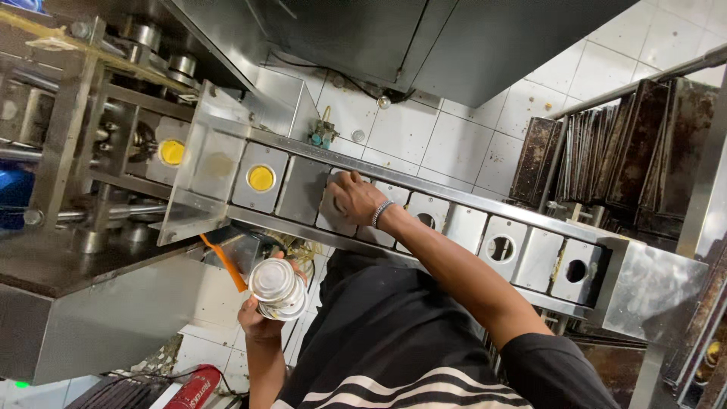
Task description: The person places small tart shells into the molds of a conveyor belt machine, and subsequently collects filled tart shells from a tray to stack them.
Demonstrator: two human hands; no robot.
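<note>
The left hand (261, 318) is gripping a stack of foil cups (277, 288), while the right hand (352, 197) is pressing, fingertips hidden, into a conveyor plate (338, 212).

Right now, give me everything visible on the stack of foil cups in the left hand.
The stack of foil cups looks like thin, shiny silver metal: several round shallow cups nested together, rims showing as ridged layers along the side. The top cup faces the camera and looks empty. The left hand holds the stack from below, fingers wrapped around its lower part. It sits below the conveyor's steel edge, beside an orange handle, apart from both.
</note>
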